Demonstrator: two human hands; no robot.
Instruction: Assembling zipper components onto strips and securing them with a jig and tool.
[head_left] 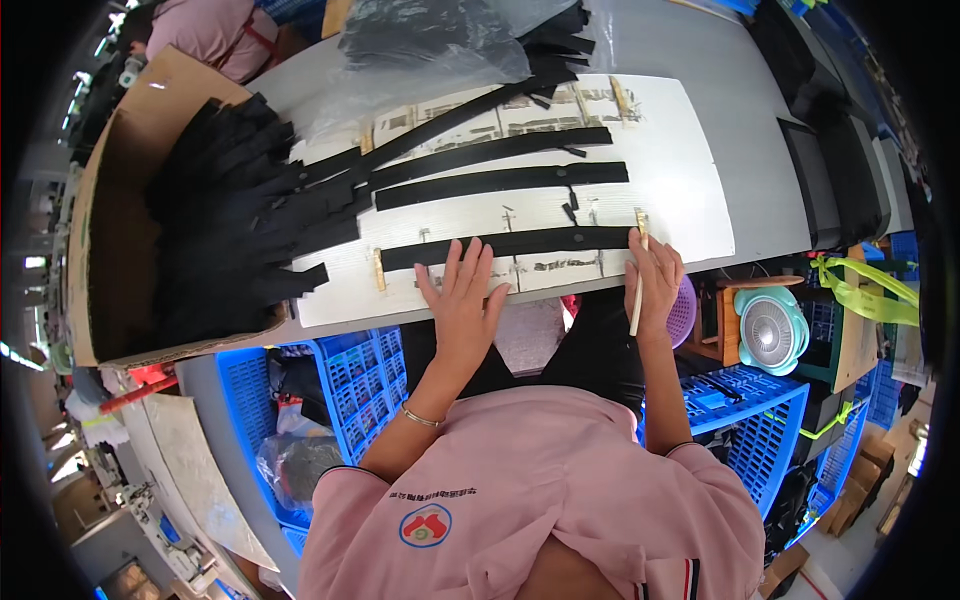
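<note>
A black zipper [540, 240] lies straight along the near edge of a white board [690, 170], between two yellowish tape marks. My left hand [462, 305] rests flat with fingers spread, its fingertips on the zipper's lower edge. At the zipper's right end, my right hand [657, 285] grips a thin cream-coloured stick [636, 312], pencil-like in shape; its tip is hidden by the fingers. Farther back on the board lie more black zippers [500, 185] with small dangling pulls.
An open cardboard box [112, 200] heaped with black zippers [230, 210] stands on the left. Clear plastic bagging [430, 45] covers the board's far side. Blue crates [365, 385] and a small teal fan [772, 330] sit below the table edge. Another person [205, 35] is at the far left.
</note>
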